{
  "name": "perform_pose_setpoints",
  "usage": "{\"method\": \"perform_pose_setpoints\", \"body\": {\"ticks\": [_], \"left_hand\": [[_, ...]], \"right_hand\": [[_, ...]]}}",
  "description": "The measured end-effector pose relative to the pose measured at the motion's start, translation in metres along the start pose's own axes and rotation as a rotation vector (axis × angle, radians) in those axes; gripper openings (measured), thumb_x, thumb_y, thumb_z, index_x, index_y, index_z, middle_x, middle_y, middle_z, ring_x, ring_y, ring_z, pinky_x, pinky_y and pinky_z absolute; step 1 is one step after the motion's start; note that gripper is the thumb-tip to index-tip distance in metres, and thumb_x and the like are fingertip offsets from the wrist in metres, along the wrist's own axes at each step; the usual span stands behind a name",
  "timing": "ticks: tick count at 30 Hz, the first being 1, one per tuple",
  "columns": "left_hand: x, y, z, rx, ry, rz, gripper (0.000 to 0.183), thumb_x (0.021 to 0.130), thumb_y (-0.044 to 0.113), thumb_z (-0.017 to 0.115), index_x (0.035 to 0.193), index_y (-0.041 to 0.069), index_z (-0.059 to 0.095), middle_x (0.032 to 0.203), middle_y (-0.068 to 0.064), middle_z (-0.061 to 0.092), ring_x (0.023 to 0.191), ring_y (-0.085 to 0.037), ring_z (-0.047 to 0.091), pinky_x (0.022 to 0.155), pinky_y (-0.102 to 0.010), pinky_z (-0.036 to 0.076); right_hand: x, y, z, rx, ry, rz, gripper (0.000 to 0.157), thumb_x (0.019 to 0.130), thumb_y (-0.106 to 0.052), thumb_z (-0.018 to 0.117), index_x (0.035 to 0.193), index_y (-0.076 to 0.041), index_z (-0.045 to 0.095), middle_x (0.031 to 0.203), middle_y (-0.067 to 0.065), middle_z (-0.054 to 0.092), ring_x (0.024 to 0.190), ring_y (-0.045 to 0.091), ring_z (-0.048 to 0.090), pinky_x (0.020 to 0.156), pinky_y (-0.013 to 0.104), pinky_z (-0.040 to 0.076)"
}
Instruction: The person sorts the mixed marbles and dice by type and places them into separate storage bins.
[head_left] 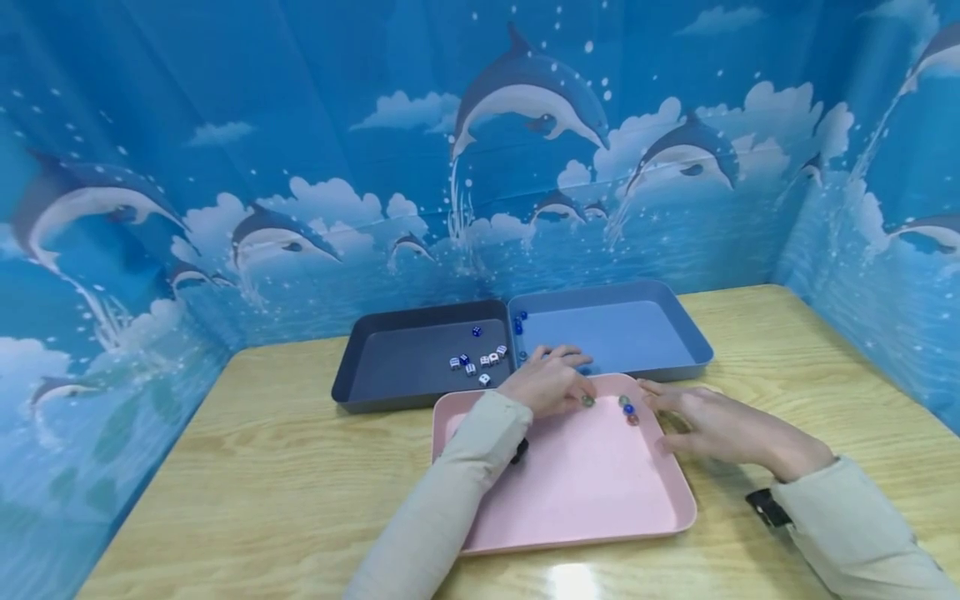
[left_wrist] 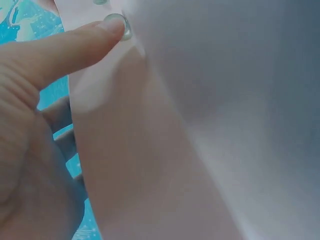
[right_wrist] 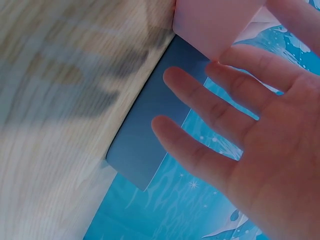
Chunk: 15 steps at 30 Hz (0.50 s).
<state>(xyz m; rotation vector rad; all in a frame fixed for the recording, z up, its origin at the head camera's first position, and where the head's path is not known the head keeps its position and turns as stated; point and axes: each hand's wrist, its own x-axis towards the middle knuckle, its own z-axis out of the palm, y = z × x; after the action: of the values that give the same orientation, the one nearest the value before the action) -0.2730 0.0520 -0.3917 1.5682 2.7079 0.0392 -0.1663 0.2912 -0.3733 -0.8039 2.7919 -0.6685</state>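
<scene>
A pink tray (head_left: 577, 500) lies in front, with a few marbles near its far right corner. My left hand (head_left: 549, 383) reaches over the far wall. Its thumb touches a clear greenish marble (left_wrist: 126, 31) beside the wall, while the other fingers extend outside, partly hidden behind it. Close to the right wall sit another greenish marble (head_left: 623, 401), a blue marble (head_left: 628, 410) and a reddish marble (head_left: 632, 420). My right hand (head_left: 708, 421) is at the tray's right rim, fingers extended along the outside (right_wrist: 200, 105) and thumb over the rim.
Behind the pink tray, a black tray (head_left: 397, 358) holds several white and blue dice (head_left: 484, 380). Beside it, a blue tray (head_left: 607, 329) has several blue marbles (head_left: 518, 327) along its left wall. All stand on a wooden table (head_left: 300, 483) before a dolphin-print curtain (head_left: 337, 167).
</scene>
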Motion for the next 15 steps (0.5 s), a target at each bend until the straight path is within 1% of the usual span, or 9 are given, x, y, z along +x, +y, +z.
{"method": "perform_pose_setpoints", "body": {"ticks": [7, 9, 15], "left_hand": [[0.0013, 0.0030, 0.0001, 0.006, -0.042, -0.027, 0.023, 0.093, 0.027, 0.075, 0.115, 0.029, 0.078, 0.155, -0.002, 0.047, 0.147, -0.022, 0.035, 0.114, -0.040, 0.033], [0.0015, 0.0032, -0.0004, 0.002, -0.046, -0.026, 0.023, 0.093, 0.027, 0.075, 0.116, 0.028, 0.078, 0.155, -0.002, 0.047, 0.146, -0.022, 0.035, 0.114, -0.040, 0.033], [0.0010, 0.0012, -0.0005, -0.011, -0.048, -0.028, 0.022, 0.093, 0.028, 0.076, 0.115, 0.027, 0.078, 0.153, -0.002, 0.049, 0.145, -0.022, 0.037, 0.113, -0.041, 0.035]], "right_hand": [[-0.0019, -0.0004, 0.0009, 0.017, -0.002, 0.015, 0.050, 0.092, -0.021, 0.076, 0.133, 0.004, 0.063, 0.152, 0.035, 0.037, 0.134, 0.053, 0.042, 0.102, 0.064, 0.042], [-0.0023, -0.0004, 0.0009, 0.018, -0.001, 0.017, 0.049, 0.092, -0.021, 0.076, 0.133, 0.003, 0.064, 0.152, 0.035, 0.037, 0.134, 0.053, 0.042, 0.102, 0.063, 0.042], [-0.0008, -0.0013, -0.0009, -0.012, -0.004, 0.016, 0.053, 0.092, -0.022, 0.076, 0.135, 0.006, 0.061, 0.151, 0.034, 0.039, 0.132, 0.052, 0.045, 0.101, 0.062, 0.044]]}}
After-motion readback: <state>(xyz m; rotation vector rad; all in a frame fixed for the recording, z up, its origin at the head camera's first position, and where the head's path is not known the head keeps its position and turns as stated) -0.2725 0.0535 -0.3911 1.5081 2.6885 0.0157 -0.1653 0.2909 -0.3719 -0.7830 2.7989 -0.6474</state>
